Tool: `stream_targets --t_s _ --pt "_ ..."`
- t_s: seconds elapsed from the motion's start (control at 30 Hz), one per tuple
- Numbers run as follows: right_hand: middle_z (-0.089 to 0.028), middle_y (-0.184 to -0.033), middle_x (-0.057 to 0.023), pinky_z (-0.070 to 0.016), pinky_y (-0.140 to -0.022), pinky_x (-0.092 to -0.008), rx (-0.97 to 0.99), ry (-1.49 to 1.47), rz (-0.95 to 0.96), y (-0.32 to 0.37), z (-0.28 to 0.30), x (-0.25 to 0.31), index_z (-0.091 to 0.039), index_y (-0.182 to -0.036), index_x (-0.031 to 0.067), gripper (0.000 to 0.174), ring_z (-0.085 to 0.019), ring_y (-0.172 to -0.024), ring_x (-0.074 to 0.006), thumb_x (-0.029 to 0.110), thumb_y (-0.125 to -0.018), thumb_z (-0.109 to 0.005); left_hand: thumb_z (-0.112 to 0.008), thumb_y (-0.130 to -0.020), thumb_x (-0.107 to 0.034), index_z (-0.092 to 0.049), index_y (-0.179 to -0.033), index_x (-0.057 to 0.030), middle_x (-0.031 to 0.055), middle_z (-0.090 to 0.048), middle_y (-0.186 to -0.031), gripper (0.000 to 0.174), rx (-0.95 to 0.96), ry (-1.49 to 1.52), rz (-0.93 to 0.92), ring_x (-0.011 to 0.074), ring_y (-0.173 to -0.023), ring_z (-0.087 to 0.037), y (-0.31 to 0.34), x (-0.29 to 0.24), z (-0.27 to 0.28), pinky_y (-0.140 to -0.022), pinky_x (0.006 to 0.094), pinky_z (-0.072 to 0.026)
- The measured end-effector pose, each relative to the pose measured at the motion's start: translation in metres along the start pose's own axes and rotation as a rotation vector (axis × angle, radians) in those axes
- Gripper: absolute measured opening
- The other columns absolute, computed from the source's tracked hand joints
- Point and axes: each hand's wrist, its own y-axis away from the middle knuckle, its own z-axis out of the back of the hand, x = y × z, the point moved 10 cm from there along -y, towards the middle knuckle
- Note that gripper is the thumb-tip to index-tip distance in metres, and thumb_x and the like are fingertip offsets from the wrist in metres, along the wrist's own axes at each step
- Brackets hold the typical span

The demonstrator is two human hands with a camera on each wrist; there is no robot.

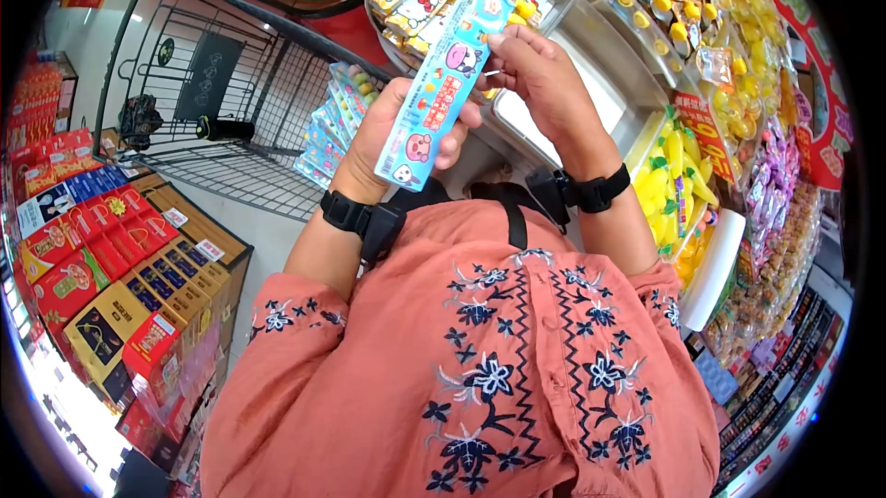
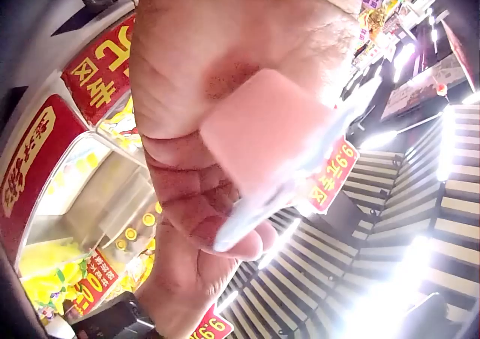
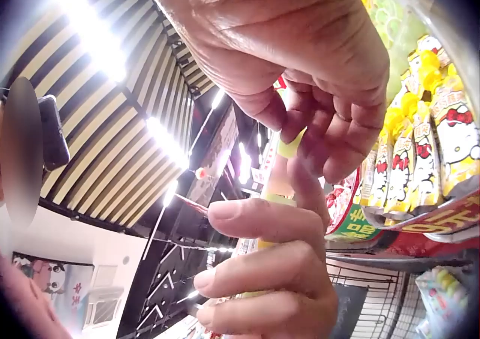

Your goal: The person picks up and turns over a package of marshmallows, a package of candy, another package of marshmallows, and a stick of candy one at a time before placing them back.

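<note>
A long, narrow light-blue candy pack (image 1: 432, 96) printed with cartoon animals slants upright before the person's chest. The left hand (image 1: 374, 143) grips its lower part, with the thumb along one side and fingers round the other. At the upper end, the right hand (image 1: 544, 73) pinches the pack's edge between thumb and fingertips. In the right wrist view, the right hand's curled fingers (image 3: 296, 118) meet the pack's yellowish side (image 3: 291, 145), just above the left hand (image 3: 274, 271). The left wrist view shows the pack's pale pink end (image 2: 270, 129) against the left palm.
A wire shopping cart (image 1: 231, 166) stands at the left with similar light-blue packs (image 1: 337, 124) in it. Ahead are a bin of yellow Hello Kitty packs (image 1: 415, 13) and a clear plastic bin (image 1: 600, 46). Boxed goods (image 1: 138, 286) are stacked at the left; bagged sweets (image 1: 775, 184) line the right.
</note>
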Motion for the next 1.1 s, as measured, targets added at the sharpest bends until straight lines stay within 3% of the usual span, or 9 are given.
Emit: stream_targets --t_s 0.1,0.13,0.27,0.5,0.63,0.83,0.97,1.0,1.1 --pt "-0.065 -0.089 -0.0022 -0.0481 -0.073 -0.0258 -0.012 0.036 0.019 -0.001 -0.005 0.007 -0.062 -0.093 0.0063 0.02 -0.061 -0.078 -0.0107 0.025 -0.097 -0.061 -0.031 -0.101 -0.031 -0.045 -0.14 0.0084 0.0193 -0.07 -0.105 0.057 -0.112 -0.041 0.004 0.0243 -0.074 -0.068 0.0 -0.001 -0.003 -0.058 0.0337 -0.0585" --pt "-0.065 -0.089 -0.0022 -0.048 -0.073 -0.0256 -0.007 0.059 0.031 -0.003 -0.004 0.007 -0.062 -0.093 0.0061 0.02 -0.061 -0.078 -0.0105 0.026 -0.097 -0.061 -0.031 -0.105 -0.043 -0.044 -0.143 0.0043 0.0188 -0.068 -0.112 0.062 -0.004 -0.041 0.011 0.0259 -0.089 -0.07 -0.003 -0.001 -0.002 -0.069 0.0372 -0.0611" --pt "-0.063 -0.085 -0.0006 -0.0452 -0.063 -0.024 -0.002 0.141 0.069 -0.012 -0.005 0.007 -0.063 -0.093 0.0059 0.021 -0.057 -0.072 -0.0093 0.027 -0.097 -0.062 -0.038 -0.101 -0.062 -0.038 -0.147 0.0016 0.0175 -0.063 -0.125 0.079 0.077 -0.101 0.002 0.0261 -0.108 -0.066 -0.002 0.0 -0.003 -0.087 0.0413 -0.0579" --pt "-0.062 -0.083 0.0015 -0.0431 -0.057 -0.0232 0.015 0.23 0.078 -0.012 -0.016 0.005 -0.065 -0.096 0.0071 0.022 -0.055 -0.069 -0.0073 0.029 -0.098 -0.063 -0.058 -0.099 -0.042 -0.037 -0.148 0.001 0.0208 -0.057 -0.136 0.067 -0.05 -0.223 -0.022 0.0313 -0.124 -0.058 -0.003 -0.001 0.01 -0.107 0.047 -0.0464" --pt "-0.065 -0.097 0.0005 -0.047 -0.075 -0.0241 0.042 0.207 -0.015 -0.003 -0.015 0.002 -0.066 -0.111 0.0061 0.031 -0.059 -0.083 -0.0073 0.034 -0.099 -0.06 -0.057 -0.094 -0.023 -0.034 -0.149 0.002 0.0222 -0.052 -0.142 0.065 -0.064 -0.14 -0.107 0.0341 -0.133 -0.051 -0.008 -0.01 -0.002 -0.114 0.0486 -0.0407" --pt "-0.065 -0.104 0.0014 -0.047 -0.078 -0.0242 0.022 0.244 -0.124 0.013 0.012 -0.022 -0.062 -0.123 0.0058 0.041 -0.057 -0.093 -0.0048 0.038 -0.097 -0.062 -0.055 -0.094 -0.015 -0.036 -0.147 0.0002 0.0221 -0.043 -0.15 0.058 -0.176 -0.084 -0.315 0.0372 -0.145 -0.036 -0.013 -0.037 0.022 -0.121 0.0536 -0.0275" --pt "-0.064 -0.096 0.0002 -0.0558 -0.071 -0.026 0.117 0.16 -0.229 0.026 0.001 -0.034 -0.061 -0.122 0.0036 0.042 -0.062 -0.084 -0.0077 0.034 -0.093 -0.069 -0.057 -0.095 -0.015 -0.036 -0.147 -0.0002 0.0234 -0.042 -0.15 0.058 -0.196 -0.092 -0.364 0.0372 -0.146 -0.033 -0.015 -0.046 0.02 -0.121 0.0536 -0.0263" --pt "-0.064 -0.093 -0.0001 -0.0553 -0.062 -0.0245 0.092 0.12 -0.215 0.026 0.003 -0.034 -0.06 -0.122 0.0029 0.041 -0.061 -0.078 -0.0073 0.029 -0.091 -0.071 -0.058 -0.095 -0.015 -0.036 -0.147 -0.0003 0.0234 -0.043 -0.15 0.059 -0.194 -0.089 -0.362 0.0372 -0.146 -0.033 -0.015 -0.046 0.019 -0.121 0.0536 -0.0264" --pt "-0.065 -0.087 -0.0006 -0.0526 -0.061 -0.0225 0.014 0.148 -0.149 0.028 0.011 -0.026 -0.063 -0.113 0.0032 0.04 -0.06 -0.068 -0.0078 0.034 -0.09 -0.073 -0.059 -0.095 -0.017 -0.036 -0.147 -0.0008 0.0232 -0.043 -0.149 0.059 -0.192 -0.096 -0.338 0.0363 -0.144 -0.037 -0.016 -0.041 0.017 -0.12 0.0534 -0.0287"
